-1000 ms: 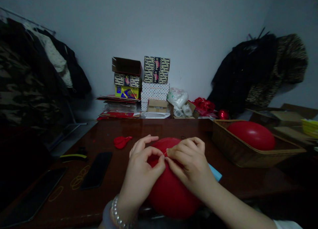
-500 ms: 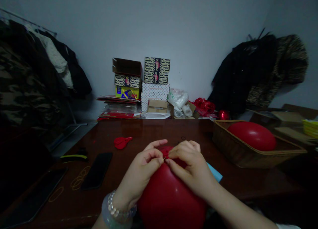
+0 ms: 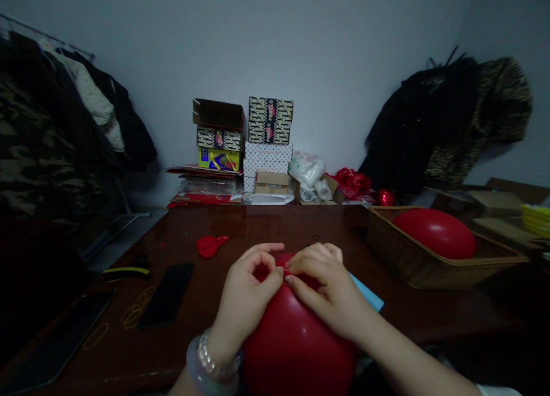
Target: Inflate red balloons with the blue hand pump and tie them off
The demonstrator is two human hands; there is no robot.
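Observation:
A large inflated red balloon (image 3: pixel 301 344) stands at the table's near edge, its neck pointing up between my hands. My left hand (image 3: pixel 244 295) pinches thumb and index finger together at the neck, on what looks like a thin rubber band; its other fingers stretch away. Closed around the neck from the right, my right hand (image 3: pixel 335 290) presses thumb against fingertips. Fingers mostly hide the neck and the band. Beyond my left hand lies a flat, uninflated red balloon (image 3: pixel 209 246). Loose tan rubber bands (image 3: pixel 134 314) lie to the left.
A dark phone (image 3: pixel 167 294), a larger dark tablet-like slab (image 3: pixel 64 338) and a yellow-edged tool (image 3: pixel 126 270) are on the left. A wicker basket (image 3: pixel 412 273) holding another inflated red balloon (image 3: pixel 433 233) stands right. Light blue sheet (image 3: pixel 366 293) lies beside my right hand. Boxes (image 3: pixel 268 158) stack behind.
My left hand has turned slightly, with thumb and index finger drawn closer to the neck. The pale strand at its fingertips shows less now. My right hand stays almost in place.

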